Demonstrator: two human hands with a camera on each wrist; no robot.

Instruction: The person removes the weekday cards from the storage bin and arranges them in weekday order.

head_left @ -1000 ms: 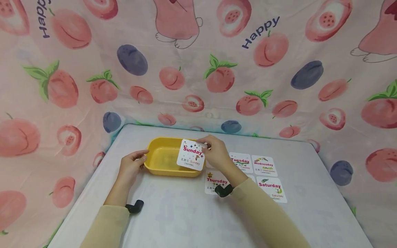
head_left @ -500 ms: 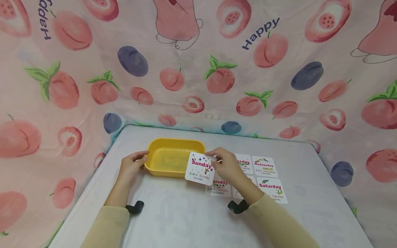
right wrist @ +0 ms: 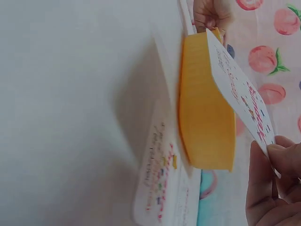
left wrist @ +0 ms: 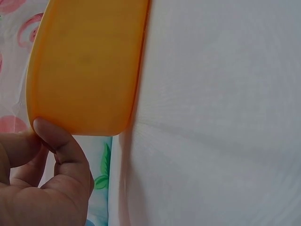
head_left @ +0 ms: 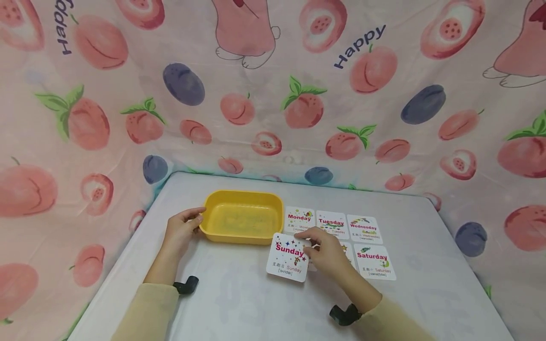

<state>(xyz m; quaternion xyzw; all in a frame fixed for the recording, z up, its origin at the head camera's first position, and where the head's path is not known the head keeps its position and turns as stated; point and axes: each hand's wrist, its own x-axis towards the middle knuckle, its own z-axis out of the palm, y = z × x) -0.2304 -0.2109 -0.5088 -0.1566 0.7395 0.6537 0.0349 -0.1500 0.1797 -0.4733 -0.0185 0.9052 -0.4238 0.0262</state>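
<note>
My right hand (head_left: pixel 328 253) pinches a white Sunday card (head_left: pixel 286 263) by its upper right edge. In the right wrist view the card (right wrist: pixel 237 87) is lifted above the table, with thumb and fingers on its near edge. My left hand (head_left: pixel 182 232) grips the left end of a yellow plastic tray (head_left: pixel 239 237); in the left wrist view the thumb (left wrist: pixel 54 136) lies on the tray's rim. Behind the right hand lie the Monday card (head_left: pixel 299 218), Tuesday card (head_left: pixel 331 221), Wednesday card (head_left: pixel 363 227) and Saturday card (head_left: pixel 371 258). Other cards are partly covered by the right hand and Sunday card.
A white cloth covers the table (head_left: pixel 239 303). Behind it and at the sides hangs a pink fruit-print curtain (head_left: pixel 264 94). Each wrist wears a black camera mount, one near the left sleeve (head_left: pixel 149 308) and one near the right sleeve (head_left: pixel 388 317).
The right hand has carried the Sunday card from over the tray toward the front right, in front of the card rows. The Monday card is now visible. The left hand stays on the tray.
</note>
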